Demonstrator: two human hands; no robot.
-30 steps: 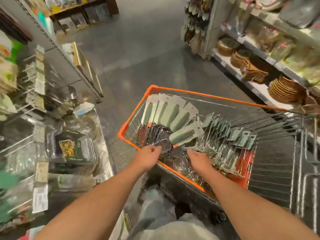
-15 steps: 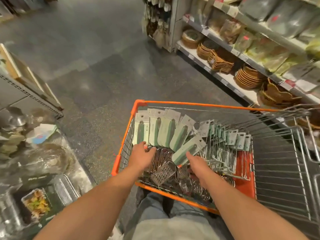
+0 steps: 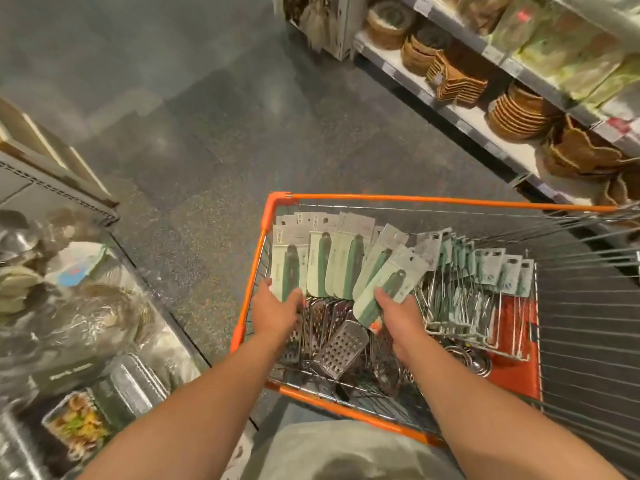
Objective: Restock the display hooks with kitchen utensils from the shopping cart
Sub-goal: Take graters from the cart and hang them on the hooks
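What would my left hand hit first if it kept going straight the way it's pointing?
Most likely the leftmost green-handled grater card: your left hand points up at it, fingertips already at its lower edge. Beyond that is the cart's orange rim.

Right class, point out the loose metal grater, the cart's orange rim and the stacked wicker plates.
metal grater (image 3: 341,353): head view, perforated face.
orange rim (image 3: 450,199): head view, far bar.
wicker plates (image 3: 516,114): head view, stack's side.

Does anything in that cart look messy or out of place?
Mostly the metal graters: they lie jumbled in the near end of the orange-rimmed cart, one tipped at an angle. The green-handled carded packs fan out unevenly where the left hand and right hand reach them. Nothing looks spilled or broken.
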